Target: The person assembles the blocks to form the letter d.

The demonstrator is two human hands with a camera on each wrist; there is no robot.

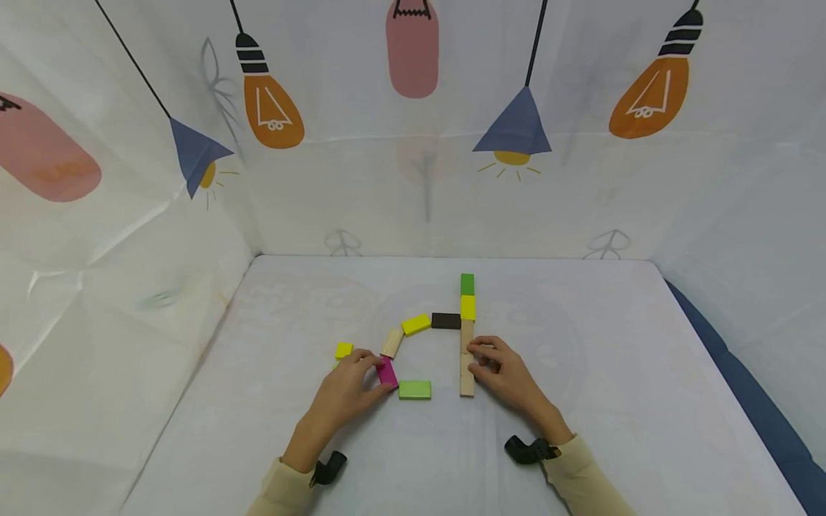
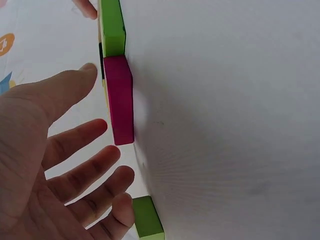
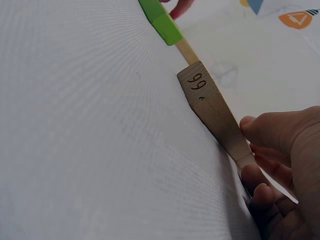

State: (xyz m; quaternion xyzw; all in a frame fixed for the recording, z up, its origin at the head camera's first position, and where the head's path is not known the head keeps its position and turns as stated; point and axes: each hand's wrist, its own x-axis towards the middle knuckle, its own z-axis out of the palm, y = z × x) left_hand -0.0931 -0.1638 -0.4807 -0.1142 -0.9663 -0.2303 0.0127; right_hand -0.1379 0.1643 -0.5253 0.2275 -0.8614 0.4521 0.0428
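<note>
My left hand (image 1: 350,387) is at a magenta block (image 1: 387,373), thumb near its lower end and fingertips by its upper end. In the left wrist view, the fingers are spread beside the magenta block (image 2: 120,100), not wrapped round it. A light green block (image 1: 415,390) lies against its lower end. My right hand (image 1: 510,373) rests along the right side of two plain wooden blocks set end to end, the nearer one (image 1: 467,380) and the farther one (image 1: 467,331). In the right wrist view, thumb and fingertips touch the side of the wooden block (image 3: 215,117), which bears engraved marks.
Beyond the wooden pair lie a yellow block (image 1: 467,307) and a green block (image 1: 467,284). A black block (image 1: 446,321), another yellow block (image 1: 416,325) and a wooden block (image 1: 392,343) curve toward the magenta one. A small yellow block (image 1: 345,350) lies left, partly behind the left hand.
</note>
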